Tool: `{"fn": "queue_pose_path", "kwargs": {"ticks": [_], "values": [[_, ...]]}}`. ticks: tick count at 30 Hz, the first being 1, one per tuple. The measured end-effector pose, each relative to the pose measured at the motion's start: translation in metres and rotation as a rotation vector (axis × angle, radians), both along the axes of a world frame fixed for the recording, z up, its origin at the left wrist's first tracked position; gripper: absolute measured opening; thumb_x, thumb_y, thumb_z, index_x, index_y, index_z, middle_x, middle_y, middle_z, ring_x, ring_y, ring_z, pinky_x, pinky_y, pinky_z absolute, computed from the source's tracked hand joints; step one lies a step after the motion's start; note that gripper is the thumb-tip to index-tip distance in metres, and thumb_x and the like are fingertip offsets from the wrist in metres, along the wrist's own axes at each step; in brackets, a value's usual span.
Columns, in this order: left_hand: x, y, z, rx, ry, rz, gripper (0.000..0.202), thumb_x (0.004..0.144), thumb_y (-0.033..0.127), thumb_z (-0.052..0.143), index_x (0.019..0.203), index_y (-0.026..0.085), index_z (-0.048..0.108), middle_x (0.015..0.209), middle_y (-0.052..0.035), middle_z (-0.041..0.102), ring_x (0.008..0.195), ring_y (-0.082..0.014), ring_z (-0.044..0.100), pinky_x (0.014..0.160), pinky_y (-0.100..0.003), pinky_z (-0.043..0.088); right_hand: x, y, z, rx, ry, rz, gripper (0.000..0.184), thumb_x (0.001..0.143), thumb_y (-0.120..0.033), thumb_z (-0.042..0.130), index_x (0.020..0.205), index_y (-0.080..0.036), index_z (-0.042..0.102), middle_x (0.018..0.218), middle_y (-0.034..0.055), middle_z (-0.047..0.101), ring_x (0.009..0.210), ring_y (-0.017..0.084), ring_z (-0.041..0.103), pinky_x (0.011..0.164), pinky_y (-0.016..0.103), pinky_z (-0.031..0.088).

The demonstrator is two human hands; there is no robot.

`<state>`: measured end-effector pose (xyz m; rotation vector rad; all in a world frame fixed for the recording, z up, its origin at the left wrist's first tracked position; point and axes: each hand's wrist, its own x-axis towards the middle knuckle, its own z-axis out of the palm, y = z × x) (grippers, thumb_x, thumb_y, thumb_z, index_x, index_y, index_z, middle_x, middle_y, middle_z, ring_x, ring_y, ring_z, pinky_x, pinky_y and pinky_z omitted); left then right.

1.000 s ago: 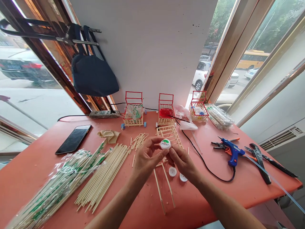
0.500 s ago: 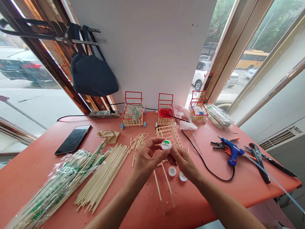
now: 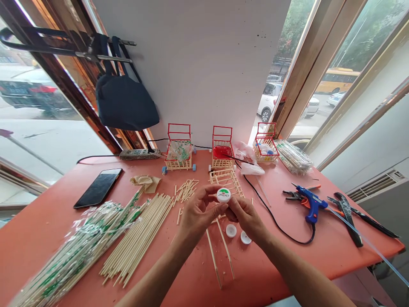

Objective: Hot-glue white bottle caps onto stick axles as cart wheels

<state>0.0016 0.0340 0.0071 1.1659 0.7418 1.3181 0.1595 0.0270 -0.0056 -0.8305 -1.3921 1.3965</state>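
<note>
A white bottle cap (image 3: 223, 195) with a green and red print on top is held over the table between my two hands. My left hand (image 3: 201, 209) is closed, its thumb and fingers at the cap's left and lower edge. My right hand (image 3: 244, 213) pinches at the cap's lower right edge; its fingertips are partly hidden. Below, two white caps (image 3: 231, 230) (image 3: 246, 237) lie hollow side up. Two long thin sticks (image 3: 213, 258) lie under my hands. Just behind is a small stick frame (image 3: 225, 177), partly covered by my hands.
Red-handled stick carts (image 3: 179, 160) (image 3: 223, 161) (image 3: 265, 149) line the back. Loose sticks (image 3: 137, 234), a bagged bundle (image 3: 86, 247) and a phone (image 3: 98, 188) lie left. A blue glue gun (image 3: 313, 204) with a trailing cable and pliers (image 3: 347, 217) lie right.
The cap has turned a little between my fingers, so its print sits at a different angle. My hands have hardly moved otherwise.
</note>
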Motion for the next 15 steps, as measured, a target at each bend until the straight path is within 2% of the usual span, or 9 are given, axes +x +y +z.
{"fn": "queue_pose_path", "kwargs": {"ticks": [10,15], "values": [[-0.0028,0.0003,-0.0002,0.021,0.051,0.030,0.048,0.069,0.036,0.092,0.110,0.019,0.074,0.108,-0.0106,0.076,0.091,-0.0228,0.070,0.078,-0.033,0.058,0.0000,0.0014,0.0018,0.012,-0.026,-0.021,0.059,0.093,-0.072,0.056,0.065,-0.022,0.045,0.056,-0.0081,0.029,0.049,0.009,0.021,0.046,0.025,0.019],[-0.0036,0.0006,-0.0003,0.033,0.070,0.030,0.045,0.072,0.038,0.091,0.109,0.019,0.074,0.107,-0.0098,0.076,0.091,-0.0224,0.070,0.080,-0.033,0.057,0.0005,0.0012,0.0021,0.022,-0.037,-0.030,0.058,0.094,-0.071,0.055,0.066,-0.020,0.051,0.056,-0.0079,0.029,0.049,0.009,0.021,0.046,0.026,0.019]]}}
